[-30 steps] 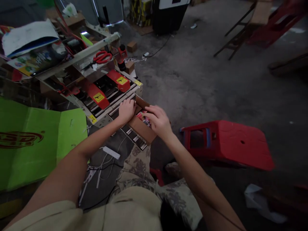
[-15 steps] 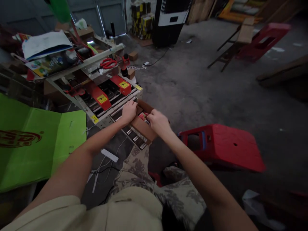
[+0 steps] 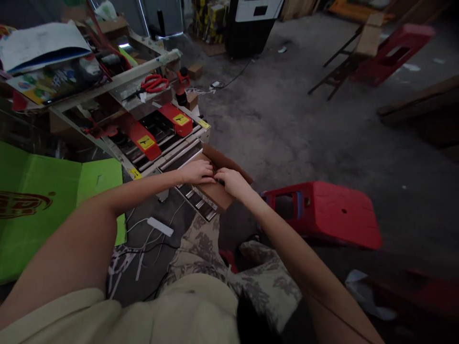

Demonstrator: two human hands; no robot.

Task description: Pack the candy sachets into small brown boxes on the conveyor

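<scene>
A small brown cardboard box [image 3: 214,196] with its far flap standing up rests on the short roller conveyor [image 3: 205,209] in front of me. My left hand [image 3: 198,172] lies over the box's left part, its fingers bent down at the opening. From the right, my right hand [image 3: 231,182] reaches over the opening with curled fingers, close to the left fingertips. Both hands grip at the box, and they hide most of what is inside. Beyond the box, a carton-sealing machine [image 3: 143,129] with red plates and yellow labels joins the rollers.
Red-handled scissors [image 3: 155,83] lie on top of the machine. A bright green board [image 3: 46,205] stands at left, above a white power strip [image 3: 160,227] and loose cables on the floor. To the right is a red plastic stool [image 3: 344,215] on its side.
My left hand has slid from the box's far left corner to its opening, nearer my right hand. The red printed item seen inside is now covered. The view has shifted slightly.
</scene>
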